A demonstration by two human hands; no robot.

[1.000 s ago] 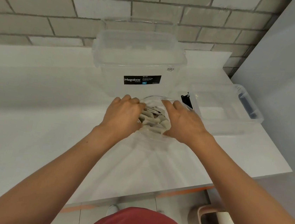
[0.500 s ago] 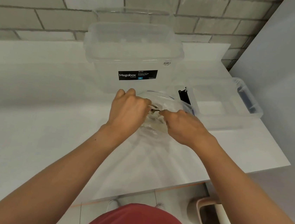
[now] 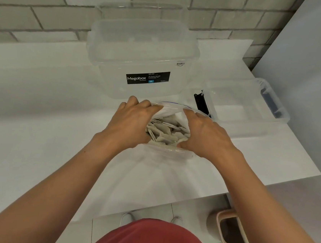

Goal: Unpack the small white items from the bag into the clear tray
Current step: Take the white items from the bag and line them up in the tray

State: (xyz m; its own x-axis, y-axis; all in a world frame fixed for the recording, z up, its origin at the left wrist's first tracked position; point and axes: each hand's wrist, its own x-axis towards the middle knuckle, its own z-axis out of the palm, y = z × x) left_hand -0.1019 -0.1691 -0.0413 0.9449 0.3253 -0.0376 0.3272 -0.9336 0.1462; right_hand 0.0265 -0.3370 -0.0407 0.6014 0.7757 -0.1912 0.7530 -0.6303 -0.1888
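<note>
Nearest us, on the white counter (image 3: pixel 32 146), our left hand (image 3: pixel 130 124) and right hand (image 3: pixel 204 136) each grip the clear bag (image 3: pixel 163 161), spreading its mouth over small white items (image 3: pixel 166 131). The clear tray (image 3: pixel 245 103) lies beyond, right.

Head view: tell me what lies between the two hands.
In the head view, the bag's open mouth, with the small white items piled inside, lies between the left hand and right hand.

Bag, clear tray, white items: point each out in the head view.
bag (image 3: pixel 169 152): head view, near rim of its open mouth.
clear tray (image 3: pixel 277 102): head view, right wall.
white items (image 3: pixel 164 131): head view, top of the pile inside the bag.
</note>
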